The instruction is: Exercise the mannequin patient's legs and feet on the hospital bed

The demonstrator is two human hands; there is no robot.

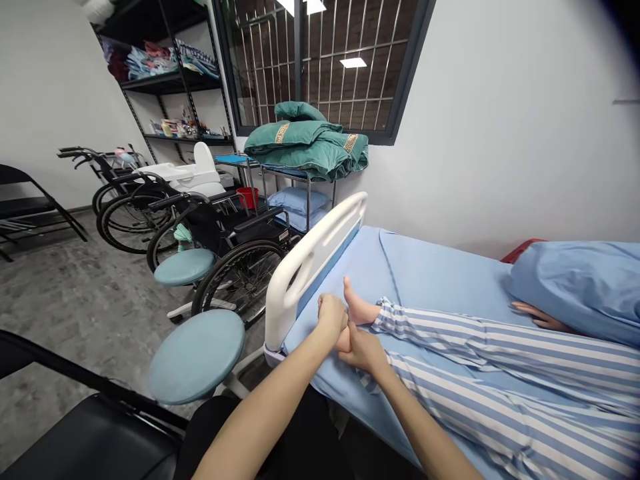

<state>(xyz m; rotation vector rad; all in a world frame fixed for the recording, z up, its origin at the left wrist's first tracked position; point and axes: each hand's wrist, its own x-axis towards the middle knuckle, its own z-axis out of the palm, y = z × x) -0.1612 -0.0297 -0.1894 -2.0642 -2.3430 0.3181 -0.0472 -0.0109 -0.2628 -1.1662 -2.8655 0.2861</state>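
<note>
At the foot of the bed [430, 267], we hold one foot [345, 340] of a figure in striped pyjamas [500, 373] that lies on the blue sheet. Our left hand [333, 315] is curled into a loose fist over the toes. Our right hand [365, 350] is wrapped around the foot lower down, near the heel, with the thumb on top. Both hands touch the foot and each other. A second foot [357, 307] sticks up just behind, and we do not hold it.

We think the step now is holding and working the near foot, maybe rubbing or bending it. We cannot tell how hard the hands squeeze. A next move would need a soft grip, with the right hand keeping the foot steady while the left one moves the toes.

Just beside the feet stands a white bed rail [310, 257]. Two round blue stools [197, 357] stand on the floor near it, with wheelchairs [235, 260] behind them.
</note>
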